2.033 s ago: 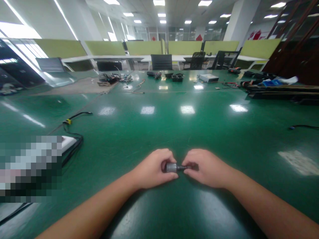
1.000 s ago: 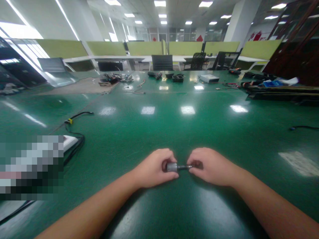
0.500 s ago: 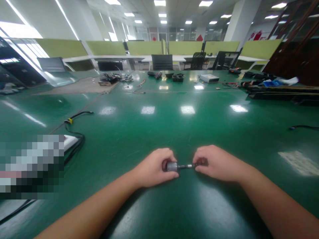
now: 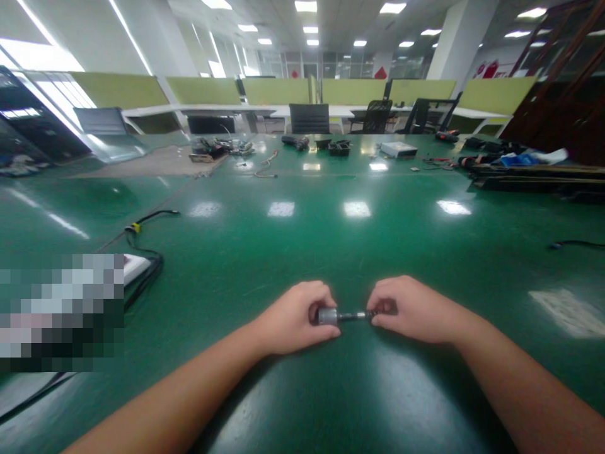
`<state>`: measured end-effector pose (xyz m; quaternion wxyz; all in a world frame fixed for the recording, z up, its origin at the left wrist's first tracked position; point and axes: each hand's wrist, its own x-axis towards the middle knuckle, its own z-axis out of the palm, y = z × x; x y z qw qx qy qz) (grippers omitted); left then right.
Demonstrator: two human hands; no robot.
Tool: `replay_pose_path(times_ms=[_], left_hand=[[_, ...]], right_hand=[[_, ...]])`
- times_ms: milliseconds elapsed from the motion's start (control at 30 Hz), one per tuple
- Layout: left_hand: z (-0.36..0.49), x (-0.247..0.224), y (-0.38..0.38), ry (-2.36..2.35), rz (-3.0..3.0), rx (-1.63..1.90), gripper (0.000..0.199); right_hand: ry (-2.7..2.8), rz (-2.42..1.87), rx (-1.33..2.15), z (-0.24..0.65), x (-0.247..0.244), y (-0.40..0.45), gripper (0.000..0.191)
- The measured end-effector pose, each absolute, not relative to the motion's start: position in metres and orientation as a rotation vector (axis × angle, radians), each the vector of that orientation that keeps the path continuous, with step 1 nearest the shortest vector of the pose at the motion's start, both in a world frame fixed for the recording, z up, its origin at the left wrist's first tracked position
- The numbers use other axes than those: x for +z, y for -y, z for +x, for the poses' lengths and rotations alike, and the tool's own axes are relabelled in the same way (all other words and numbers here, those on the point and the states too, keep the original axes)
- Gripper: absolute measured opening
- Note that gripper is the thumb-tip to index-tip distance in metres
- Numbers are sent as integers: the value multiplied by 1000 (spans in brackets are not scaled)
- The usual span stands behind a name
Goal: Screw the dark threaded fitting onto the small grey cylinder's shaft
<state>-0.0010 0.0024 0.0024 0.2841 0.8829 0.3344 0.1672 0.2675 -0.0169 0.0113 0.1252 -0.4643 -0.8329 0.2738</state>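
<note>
Head view: the metal cylinder [image 4: 328,316] is over or on the green table [image 4: 302,246], contact unclear, with the left hand's [image 4: 293,318] fingers curled closed around it. Right of the cylinder, the right hand [image 4: 413,309] pinches the far end of the thin rod [image 4: 352,316]. Cylinder and rod look joined; whether anything remains undone cannot be told.

Glossy green table [image 4: 302,246], far clutter, apparently cables [image 4: 150,252]
</note>
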Motion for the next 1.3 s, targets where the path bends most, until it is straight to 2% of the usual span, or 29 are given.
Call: replay_pose_path(times_ms=[133, 233, 333, 567, 1300], left_hand=[[-1, 0, -1, -884, 2404, 472, 24], [-1, -1, 1, -881, 2419, 523, 21], [-1, -1, 1, -900, 2382, 543, 25], [0, 2, 1, -928, 2380, 491, 23], [2, 3, 0, -934, 2385, 464, 22]], right_hand=[[2405, -1241, 775, 248, 1, 19, 7], [2376, -1149, 625, 228, -8, 19, 4], [2377, -1111, 580, 219, -14, 18, 5], [2335, -1137, 622, 226, -15, 19, 14], [2362, -1101, 625, 230, -11, 21, 6]])
